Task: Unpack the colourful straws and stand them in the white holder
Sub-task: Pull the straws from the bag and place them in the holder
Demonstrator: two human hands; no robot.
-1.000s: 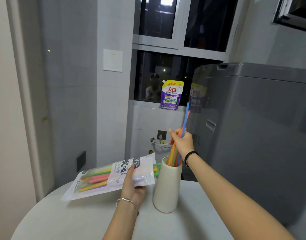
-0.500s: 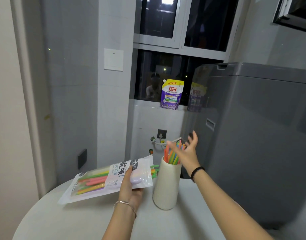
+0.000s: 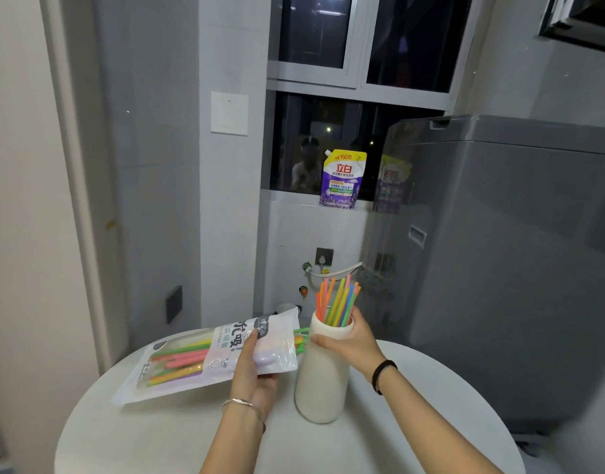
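Note:
A white holder (image 3: 319, 384) stands upright on the round white table (image 3: 157, 436). Several colourful straws (image 3: 338, 302) stick out of its top, fanned apart. My right hand (image 3: 354, 340) wraps around the holder's neck from the right, thumb in front. My left hand (image 3: 256, 367) holds the plastic straw packet (image 3: 198, 357) flat just left of the holder. More straws lie inside the packet, and green and orange ends poke out of its open right end (image 3: 301, 338) next to the holder.
A grey washing machine (image 3: 506, 261) stands close on the right behind the table. A purple detergent pouch (image 3: 342, 179) sits on the window sill. A wall and door frame close in on the left. A tap and hose are on the wall behind the holder.
My right hand let go of the straws it was lowering into the holder, opened above them, then came down and took hold of the holder's neck. The packet stayed in my left hand.

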